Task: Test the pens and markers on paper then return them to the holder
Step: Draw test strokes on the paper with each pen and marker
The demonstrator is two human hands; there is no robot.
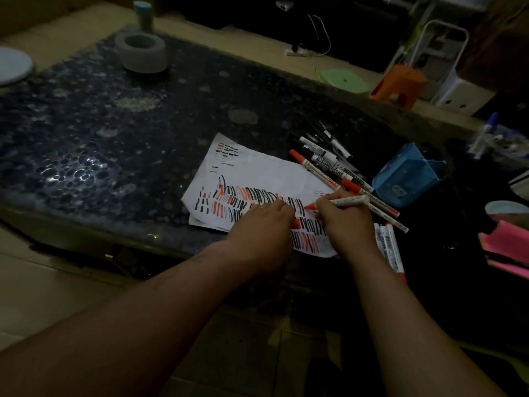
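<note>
— Which step is this?
— Testing: the right hand (340,222) pinches a red marker (343,201) in its fingers, tip at the paper (257,167). The left hand (263,224) pins the sheet, fingers curled, perhaps round the cap (296,224) (it's dim).
— Next?
— Recap it, then aim for the blue holder (406,179) just beside.

Speckled table (114,124): paper (257,167), markers (329,159), holder (406,176).

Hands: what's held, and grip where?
Right hand grips a red marker low on the barrel, near its tip; left hand holds what looks like a red cap.
</note>
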